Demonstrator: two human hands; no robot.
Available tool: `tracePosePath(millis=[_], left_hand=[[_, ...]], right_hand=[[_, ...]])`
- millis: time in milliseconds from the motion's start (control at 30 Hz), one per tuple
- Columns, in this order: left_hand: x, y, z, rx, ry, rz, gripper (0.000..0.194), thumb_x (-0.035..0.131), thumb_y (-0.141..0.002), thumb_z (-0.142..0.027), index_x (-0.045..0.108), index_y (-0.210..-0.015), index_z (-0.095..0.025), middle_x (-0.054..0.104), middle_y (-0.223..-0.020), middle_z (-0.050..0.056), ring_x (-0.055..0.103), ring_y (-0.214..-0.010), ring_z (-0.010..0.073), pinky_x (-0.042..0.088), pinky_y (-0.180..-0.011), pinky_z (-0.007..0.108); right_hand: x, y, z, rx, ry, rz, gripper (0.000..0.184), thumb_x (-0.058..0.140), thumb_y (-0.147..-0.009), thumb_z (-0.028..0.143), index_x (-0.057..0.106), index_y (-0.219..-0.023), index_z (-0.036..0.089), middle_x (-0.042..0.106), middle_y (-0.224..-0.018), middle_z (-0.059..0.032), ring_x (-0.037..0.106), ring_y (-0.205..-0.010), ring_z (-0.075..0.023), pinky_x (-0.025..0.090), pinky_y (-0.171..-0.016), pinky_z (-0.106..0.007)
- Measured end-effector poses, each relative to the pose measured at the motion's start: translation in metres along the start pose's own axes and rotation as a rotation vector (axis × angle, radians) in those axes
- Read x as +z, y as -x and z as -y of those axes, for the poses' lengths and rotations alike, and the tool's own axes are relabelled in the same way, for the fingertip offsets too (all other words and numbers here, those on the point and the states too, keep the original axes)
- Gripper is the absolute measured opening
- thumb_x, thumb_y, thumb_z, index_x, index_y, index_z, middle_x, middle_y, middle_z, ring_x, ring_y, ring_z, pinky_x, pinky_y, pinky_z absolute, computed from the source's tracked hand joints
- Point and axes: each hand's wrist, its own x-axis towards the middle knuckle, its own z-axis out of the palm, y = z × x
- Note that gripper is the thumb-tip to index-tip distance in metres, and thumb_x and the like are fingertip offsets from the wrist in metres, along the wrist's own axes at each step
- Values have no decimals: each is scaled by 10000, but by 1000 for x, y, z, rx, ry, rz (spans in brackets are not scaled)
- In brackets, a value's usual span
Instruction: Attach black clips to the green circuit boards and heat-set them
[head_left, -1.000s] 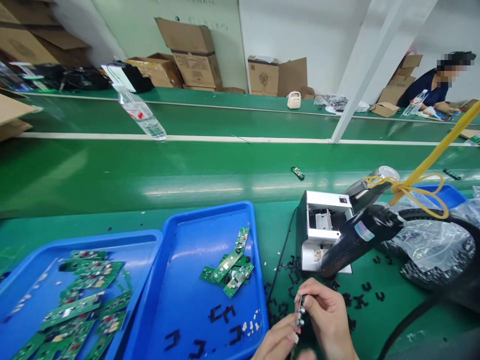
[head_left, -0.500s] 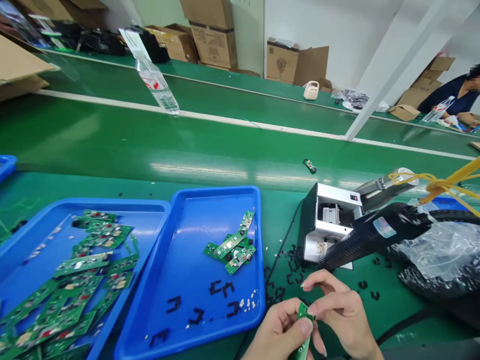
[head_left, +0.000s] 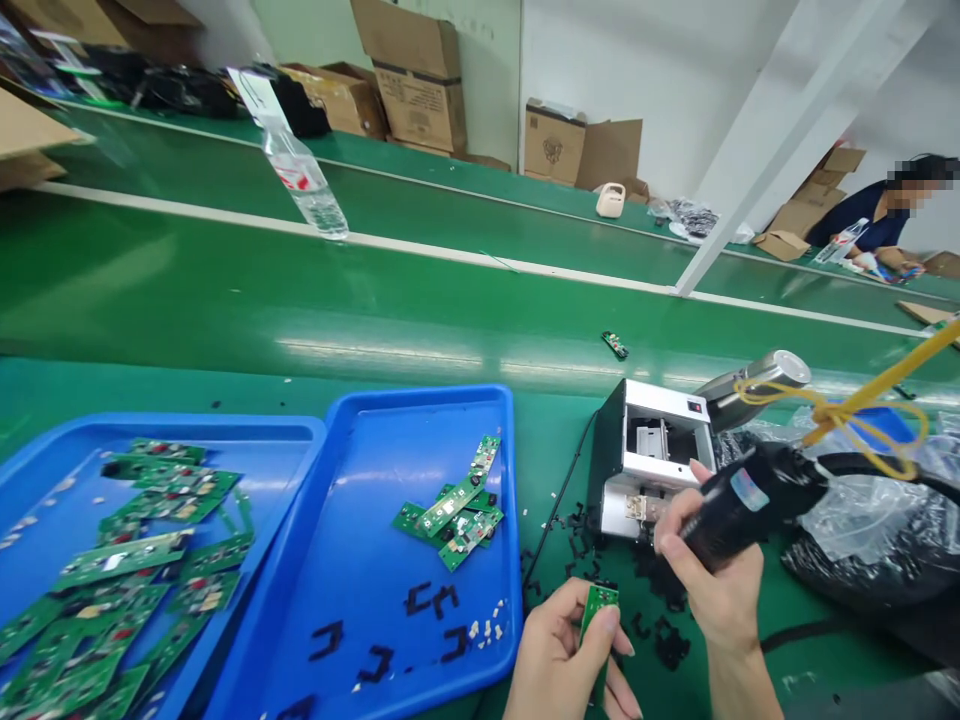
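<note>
In my left hand [head_left: 562, 650] I hold a narrow green circuit board [head_left: 602, 598] near the bottom of the view, thumb across its face. My right hand [head_left: 712, 570] is wrapped round the black body of an electric screwdriver [head_left: 739, 505], which hangs from a yellow cord [head_left: 862, 405]. The screwdriver's tip is hidden behind my fingers. Close behind it stands a silver and black screw feeder [head_left: 656, 455]. Small black plastic clips [head_left: 671, 640] lie scattered on the green mat between and around my hands.
A blue tray [head_left: 300, 530] left of my hands holds several circuit boards [head_left: 457, 515], black clips and small white pieces. Another blue tray [head_left: 319, 432] is heaped with boards. A water bottle [head_left: 306, 185], a metal flask [head_left: 761, 385] and plastic bags [head_left: 874, 500] stand around. A person [head_left: 862, 215] works far right.
My right hand has left the circuit board and moved up and right to grasp the electric screwdriver. My left hand still holds the board. The view has shifted slightly.
</note>
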Motion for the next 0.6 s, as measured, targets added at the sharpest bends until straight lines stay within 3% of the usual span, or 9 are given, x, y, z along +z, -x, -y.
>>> tracePosePath(millis=[100,233,333,467,600], left_hand=[[7,-12,3,18,33,-37,521,792,-779,-638,576,-776,-165,744,-666,21,667,-356,124,465,-321,143],[22,-34,7,38,-7,-59,530,756,-787,-666,552,-775,-178,721,-652,-1,608,-306,98,410,-269,136],[30,-48,13,52,-28,-85,557,733,-778,-701,539,-766,-180,696,-627,-15,601,-299,104,398,-254,143],[33,-53,21,68,-14,-111,560,713,-797,-705,562,-806,-166,681,-627,-22,605,-311,101,395,-266,138],[36,-51,24,75,3,-124,561,705,-800,-714,548,-817,-176,647,-609,-50,583,-307,85,390,-269,134]], right_hand=[[0,-4,12,-44,-82,13,582,697,-945,208,448,-1468,266,606,-622,78,555,-464,-125,479,-460,-268],[10,-16,33,-285,-55,-91,708,691,-935,154,344,-1529,322,614,-629,98,563,-464,-137,507,-483,-304],[21,-23,32,-372,13,-111,559,673,-936,136,433,-1416,294,605,-638,98,557,-470,-133,509,-512,-317],[26,-28,17,-355,202,-133,326,692,-935,212,527,-1216,216,579,-587,86,554,-470,-150,507,-564,-363],[25,-30,14,-327,232,-146,256,699,-930,228,545,-1133,199,599,-587,77,571,-486,-155,506,-614,-382]])
